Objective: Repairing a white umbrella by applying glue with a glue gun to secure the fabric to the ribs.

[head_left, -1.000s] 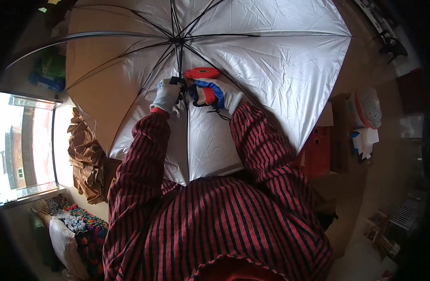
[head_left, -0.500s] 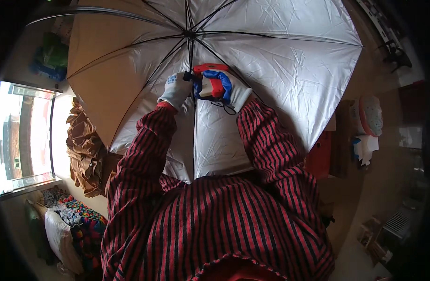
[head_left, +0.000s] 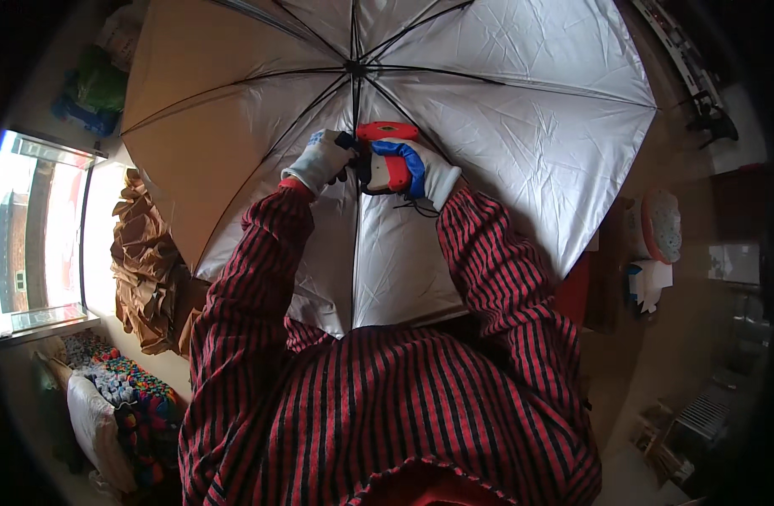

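An open umbrella (head_left: 530, 143) spreads before me, its silver lining and dark ribs turned toward me. Both my hands wear white gloves with blue. My left hand (head_left: 321, 160) is closed around a small black piece (head_left: 346, 140) beside the dark rods running down from the umbrella's hub (head_left: 354, 67). Just to its right, my right hand (head_left: 422, 171) grips a red, white and black handheld device (head_left: 397, 173) with a thin black cord hanging below. A flat red oval part (head_left: 387, 131) shows above that hand. The device's exact kind is unclear, and my gloves hide its contact with the black piece.
Crumpled brown paper (head_left: 142, 261) stands at the left by a bright window (head_left: 41, 228). Below it lies a pile of colourful cloth (head_left: 126, 379). On the right are a white box (head_left: 650, 282) and a red-rimmed basin (head_left: 661, 226). A dark stand (head_left: 712, 122) is at the far right.
The umbrella's hub sits slightly lower and farther right in view. Both hands shift a little right with it, still gripping. The long curved strip at upper left no longer shows.
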